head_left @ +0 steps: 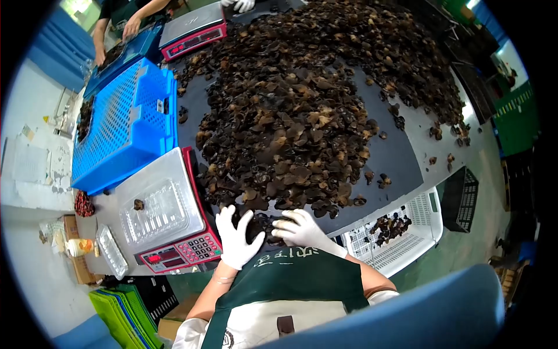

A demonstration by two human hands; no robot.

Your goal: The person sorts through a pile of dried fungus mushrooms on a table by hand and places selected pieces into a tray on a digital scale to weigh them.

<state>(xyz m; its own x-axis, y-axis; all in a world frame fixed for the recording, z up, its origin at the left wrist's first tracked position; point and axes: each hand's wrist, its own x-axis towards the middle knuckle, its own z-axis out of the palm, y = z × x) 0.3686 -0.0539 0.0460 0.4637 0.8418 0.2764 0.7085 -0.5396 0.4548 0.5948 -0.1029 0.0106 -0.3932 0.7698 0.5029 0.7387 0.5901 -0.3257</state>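
Dark brown, frilled pieces like dried fungus (pixel 290 134) lie heaped across the middle of the table, seen from the head, spreading to its far end, with strays along the right side. Beneath them runs a dark grey sheet (pixel 401 166); bare grey tabletop (pixel 474 119) shows beyond it at right. At the near edge of the heap, the left hand (pixel 236 235), in a white glove, has its fingers spread wide beside the pieces; the right hand (pixel 308 230), gloved too, has its fingers bent toward them, and I cannot tell whether it grips any. Left of the hands, a red scale (pixel 180 253) carries a clear plastic tray (pixel 157 212) with one brown piece in it. Past that stand a blue crate (pixel 157 125) and, farther, a second scale (pixel 195 29). Another person's bare hand (pixel 132 26) shows at far left. A white basket (pixel 433 221) with some pieces inside sits at the near right, above a greenish floor (pixel 488 168). Along the left side are a pale wall (pixel 35 168) and a blue curtain (pixel 58 46); lime-green crates (pixel 122 317) are at near left.
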